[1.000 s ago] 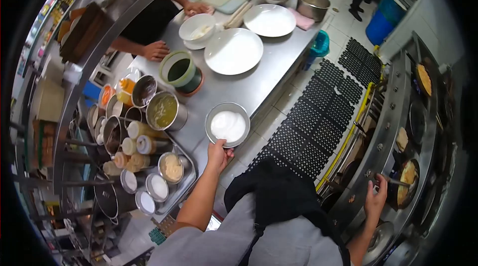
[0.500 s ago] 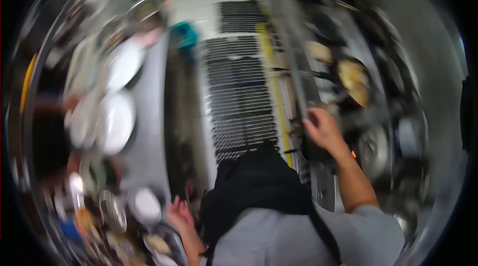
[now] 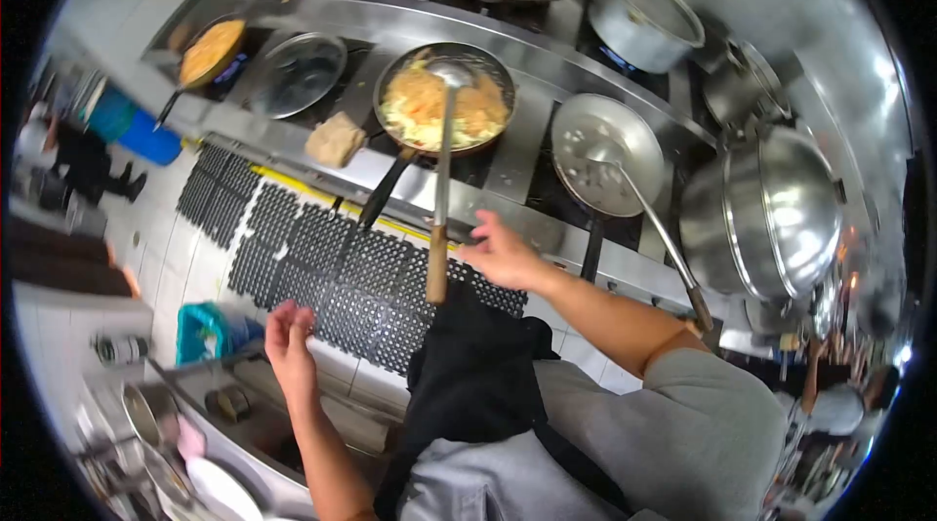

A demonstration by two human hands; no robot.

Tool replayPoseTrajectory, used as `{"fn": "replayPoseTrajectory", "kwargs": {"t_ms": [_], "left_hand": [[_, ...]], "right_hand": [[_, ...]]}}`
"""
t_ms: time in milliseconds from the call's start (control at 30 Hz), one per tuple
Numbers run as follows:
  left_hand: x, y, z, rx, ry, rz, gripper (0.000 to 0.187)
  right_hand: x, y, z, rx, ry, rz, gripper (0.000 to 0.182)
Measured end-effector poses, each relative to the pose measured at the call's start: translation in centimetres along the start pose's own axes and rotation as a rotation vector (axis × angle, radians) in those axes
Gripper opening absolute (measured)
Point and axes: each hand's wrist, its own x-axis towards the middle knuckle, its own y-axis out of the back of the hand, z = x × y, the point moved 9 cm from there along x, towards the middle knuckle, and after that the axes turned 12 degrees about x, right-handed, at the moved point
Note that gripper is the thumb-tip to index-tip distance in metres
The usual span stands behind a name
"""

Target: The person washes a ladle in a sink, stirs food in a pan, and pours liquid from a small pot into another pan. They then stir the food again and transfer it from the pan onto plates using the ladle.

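My right hand (image 3: 503, 253) is raised with its fingers apart, just right of a ladle's wooden handle (image 3: 437, 267); nothing shows in its grasp. That ladle (image 3: 450, 74) rests its bowl in a frying pan (image 3: 378, 103) holding yellow, shredded-looking food (image 3: 415, 111). The pan's black handle (image 3: 386, 191) points toward me. To the right, a second ladle (image 3: 644, 201) leans in a pale pan (image 3: 639, 136) with a little residue. My left hand (image 3: 290, 336) hangs over the floor mat side, fingers loosely bent and empty.
A folded cloth (image 3: 335, 140) lies on the stove edge beside a glass lid (image 3: 303, 74). Another pan (image 3: 229, 70) with orange-yellow food is far left. A pot (image 3: 644, 19) and large steel vessels (image 3: 766, 214) stand right. Black mats (image 3: 327, 267) cover the floor; a person (image 3: 88, 160) stands far left.
My view has turned right to face the stove, and the blur has gone. My right hand is now near the ladle's handle; my left hand is raised farther forward.
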Motion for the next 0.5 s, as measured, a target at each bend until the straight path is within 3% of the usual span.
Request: {"fn": "replayPoseTrajectory", "kwargs": {"t_ms": [100,133,200,233,267,333,367,400,433,467,500], "left_hand": [[8.7,-6.4,2.8,0.167,-0.129,-0.186,0.035],[11.2,-8.6,3.6,0.308,-0.250,-0.200,0.041],[15.6,-13.1,3.6,0.398,-0.291,-0.308,0.047],[16.8,-15.8,4.6,0.444,-0.279,-0.457,0.052],[18.1,-18.3,2.7,0.440,-0.131,-0.658,0.055],[18.0,-22.5,0.8,0.267,0.220,-0.962,0.055],[16.1,-24.6,0.5,-0.059,0.404,-1.202,0.050],[15.4,-26.2,-0.4,-0.196,0.493,-1.322,0.043],[14.9,-26.7,-0.4,-0.098,0.476,-1.307,0.035],[14.4,-27.9,-1.4,-0.296,0.539,-1.460,0.024],[13.8,-28.2,-1.9,-0.463,0.706,-1.475,0.015]], "right_hand": [[0.5,-3.9,1.4,0.294,-0.174,-0.165,0.086],[0.8,-4.9,1.7,0.334,-0.184,-0.156,0.079],[1.7,-7.0,2.8,0.530,-0.178,-0.136,0.070],[1.4,-6.9,1.4,0.576,-0.191,-0.099,0.061],[1.3,-7.7,1.3,0.782,-0.246,-0.094,0.058],[1.4,-7.6,0.7,0.784,-0.278,0.001,0.059],[1.4,-7.2,0.7,0.649,-0.310,0.086,0.060],[1.6,-6.4,1.4,0.463,-0.301,0.198,0.059],[1.2,-5.7,0.5,0.396,-0.309,0.257,0.062],[0.9,-5.2,-0.7,0.337,-0.318,0.314,0.066],[1.0,-5.1,-0.9,0.290,-0.285,0.361,0.064]]}}
